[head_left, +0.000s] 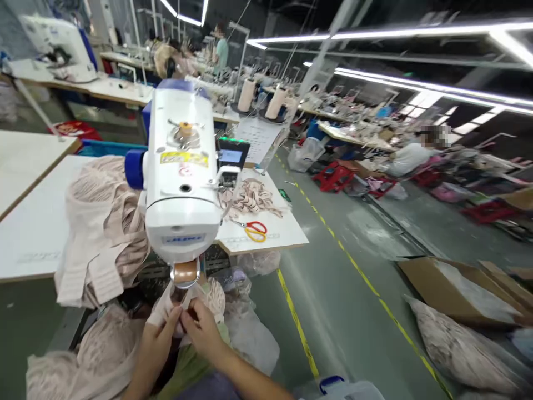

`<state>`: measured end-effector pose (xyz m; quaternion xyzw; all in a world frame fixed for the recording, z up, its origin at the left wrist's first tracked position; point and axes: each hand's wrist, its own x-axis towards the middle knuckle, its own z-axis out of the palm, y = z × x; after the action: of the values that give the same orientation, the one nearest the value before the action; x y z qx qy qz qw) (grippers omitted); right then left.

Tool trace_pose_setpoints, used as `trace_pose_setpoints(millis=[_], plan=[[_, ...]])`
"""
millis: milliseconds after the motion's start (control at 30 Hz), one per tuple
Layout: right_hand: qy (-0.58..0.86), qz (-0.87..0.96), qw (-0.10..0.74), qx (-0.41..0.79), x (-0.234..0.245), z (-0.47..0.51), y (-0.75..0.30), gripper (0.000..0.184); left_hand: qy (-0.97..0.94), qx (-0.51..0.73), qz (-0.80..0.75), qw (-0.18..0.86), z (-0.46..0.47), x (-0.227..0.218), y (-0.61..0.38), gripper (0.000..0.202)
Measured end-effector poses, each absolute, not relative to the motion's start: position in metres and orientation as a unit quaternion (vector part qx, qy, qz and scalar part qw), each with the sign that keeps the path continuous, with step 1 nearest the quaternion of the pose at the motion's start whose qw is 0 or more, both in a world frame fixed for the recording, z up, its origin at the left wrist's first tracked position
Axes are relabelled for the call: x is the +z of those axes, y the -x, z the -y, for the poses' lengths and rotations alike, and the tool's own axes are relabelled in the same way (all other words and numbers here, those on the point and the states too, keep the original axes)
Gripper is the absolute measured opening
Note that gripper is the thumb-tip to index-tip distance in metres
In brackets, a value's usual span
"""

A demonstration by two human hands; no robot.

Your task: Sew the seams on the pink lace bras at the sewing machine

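Both hands meet just below the head of a white sewing machine (182, 183). My left hand (157, 343) pinches a piece of pale pink fabric (183, 304) from the left. My right hand (203, 331) grips the same piece from the right, fingers closed. More pink fabric (104, 222) is piled to the left of the machine and spills over the table edge onto my lap.
Red and yellow scissors (254, 229) and small pink cut pieces (250, 199) lie on the white table (275, 233) to the right. A yellow dashed floor line (297, 328) runs past. Cardboard box (449, 289) and a filled bag (462, 350) lie at right. Other workers sit at distant tables.
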<state>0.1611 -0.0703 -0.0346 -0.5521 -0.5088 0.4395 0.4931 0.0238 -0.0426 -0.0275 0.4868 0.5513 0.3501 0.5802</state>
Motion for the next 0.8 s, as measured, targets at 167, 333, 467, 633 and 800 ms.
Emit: trace_pose_setpoints(millis=[167, 333, 467, 633, 800], plan=[[0.533, 0.617, 0.489, 0.310, -0.004, 0.067, -0.207, 0.042, -0.580, 0.318, -0.508, 0.552, 0.040, -0.025, -0.016, 0.040], [0.446, 0.712, 0.353, 0.412, 0.015, 0.063, -0.226, 0.034, -0.616, 0.293, -0.474, 0.557, 0.043, -0.001, -0.020, 0.040], [0.450, 0.672, 0.358, 0.467, 0.023, 0.066, -0.224, 0.028, -0.648, 0.254, -0.465, 0.547, 0.044, 0.020, -0.021, 0.045], [0.507, 0.649, 0.341, 0.454, 0.030, 0.081, -0.221, 0.011, -0.642, 0.259, -0.472, 0.546, 0.049, 0.033, -0.019, 0.039], [0.528, 0.649, 0.313, 0.449, 0.030, 0.088, -0.227, 0.013, -0.580, 0.223, -0.478, 0.620, 0.045, 0.031, -0.012, 0.042]])
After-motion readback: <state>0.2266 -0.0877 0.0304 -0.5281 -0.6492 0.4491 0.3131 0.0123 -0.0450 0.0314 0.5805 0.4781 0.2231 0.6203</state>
